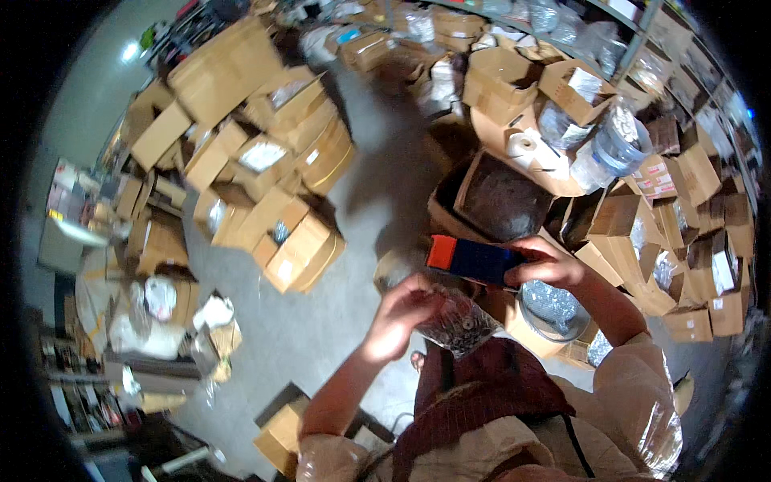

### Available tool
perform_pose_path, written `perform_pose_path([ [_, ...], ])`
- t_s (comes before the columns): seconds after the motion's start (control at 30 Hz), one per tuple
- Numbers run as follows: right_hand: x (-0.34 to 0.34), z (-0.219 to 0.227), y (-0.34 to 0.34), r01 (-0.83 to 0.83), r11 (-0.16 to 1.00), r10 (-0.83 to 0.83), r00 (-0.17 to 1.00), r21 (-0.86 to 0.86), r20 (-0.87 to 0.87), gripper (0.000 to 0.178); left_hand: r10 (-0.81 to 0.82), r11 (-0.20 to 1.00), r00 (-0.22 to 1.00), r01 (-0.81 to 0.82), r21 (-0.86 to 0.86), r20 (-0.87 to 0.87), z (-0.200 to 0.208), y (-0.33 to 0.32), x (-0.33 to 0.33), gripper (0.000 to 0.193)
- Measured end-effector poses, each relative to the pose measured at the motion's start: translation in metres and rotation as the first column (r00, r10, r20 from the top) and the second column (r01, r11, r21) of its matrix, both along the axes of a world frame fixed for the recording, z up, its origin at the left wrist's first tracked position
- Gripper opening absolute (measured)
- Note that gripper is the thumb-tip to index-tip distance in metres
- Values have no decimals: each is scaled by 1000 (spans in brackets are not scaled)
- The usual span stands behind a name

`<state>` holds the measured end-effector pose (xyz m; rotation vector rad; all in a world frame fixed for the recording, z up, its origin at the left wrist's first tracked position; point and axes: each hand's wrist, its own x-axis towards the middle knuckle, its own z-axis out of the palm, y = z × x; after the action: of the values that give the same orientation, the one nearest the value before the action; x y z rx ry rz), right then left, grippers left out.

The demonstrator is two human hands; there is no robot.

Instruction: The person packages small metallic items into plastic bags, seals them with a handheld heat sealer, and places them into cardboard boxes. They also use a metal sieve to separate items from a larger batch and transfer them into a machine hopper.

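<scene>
My left hand (pixel 390 320) is closed on the upper part of a clear plastic bag (pixel 461 331), which hangs in front of my waist. Small dark parts fill the bag; their kind is too blurred to tell. In my right hand (pixel 556 263) is a dark blue, block-shaped tool with a red-orange end (pixel 475 260). Its red-orange end points left and lies just above the bag and my left fingers. Whether the tool touches the bag, I cannot tell.
A brown open box (pixel 502 197) stands just beyond my hands. Below my right forearm is a round tub (pixel 552 312) with grey contents. Cardboard boxes (pixel 281 249) crowd the left, more boxes (pixel 634 233) the right. A clear bucket (pixel 622 145) stands at the far right.
</scene>
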<state>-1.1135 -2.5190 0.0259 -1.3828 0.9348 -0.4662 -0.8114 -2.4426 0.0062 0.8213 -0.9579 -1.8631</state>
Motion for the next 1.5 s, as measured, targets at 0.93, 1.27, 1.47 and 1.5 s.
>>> perform_pose_path([
  [0.93, 247, -30, 82, -627, 675, 302, 715, 388, 631, 35, 528, 836, 835, -480, 266, -152, 28, 329, 88, 27],
  [1.27, 256, -91, 63, -344, 937, 298, 881, 65, 368, 35, 586, 778, 806, -530, 339, -86, 36, 334, 97, 27],
  [1.47, 268, -59, 82, -400, 670, 164, 902, 625, 401, 49, 617, 786, 777, -602, 138, -125, 34, 327, 95, 34],
  [1.5, 264, -62, 83, -372, 659, 164, 919, 653, 358, 50, 626, 780, 766, -613, 127, -146, 35, 325, 93, 38],
])
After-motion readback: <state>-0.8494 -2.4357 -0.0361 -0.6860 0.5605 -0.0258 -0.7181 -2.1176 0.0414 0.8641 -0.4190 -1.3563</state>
